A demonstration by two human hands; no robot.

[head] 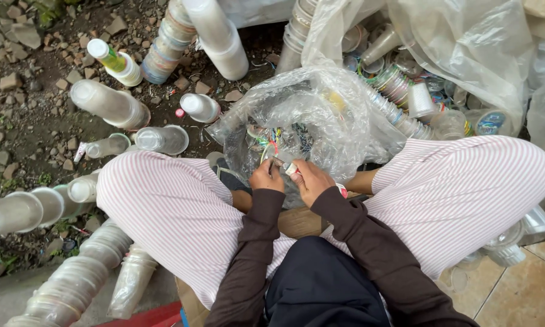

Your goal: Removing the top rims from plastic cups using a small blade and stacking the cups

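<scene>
Both hands meet at the centre of the head view, between the knees in pink-striped trousers, right at the mouth of a crumpled clear plastic bag [296,115]. The left hand [267,177] is curled shut, fingertips pinched on something small and clear at the bag's lip (too small to name for certain). The right hand [308,180] is just beside it, closed around a small tool with a red-and-white handle [292,169], which points toward ten o'clock, straight at the left fingertips. So the worked piece lies at twelve o'clock from both hands, touching the left, with the right a shade nearer to the tool end.

Now the sweep, left to right. At nine o'clock, long nested stacks of clear plastic cups [18,212] lie on their sides on stony ground, their axes running roughly eight to two o'clock. At eleven o'clock, a cup stack with a green-and-yellow printed sleeve [116,62] lies tilted, with a stack banded in blue and orange [163,48] near it. A small red cap [180,113] sits on the dirt. Inside the bag: a tangle of coloured rings and strips. At one to two o'clock, a second large clear bag [466,48] drapes over more cups with green, blue and yellow printed rims [399,85].
</scene>
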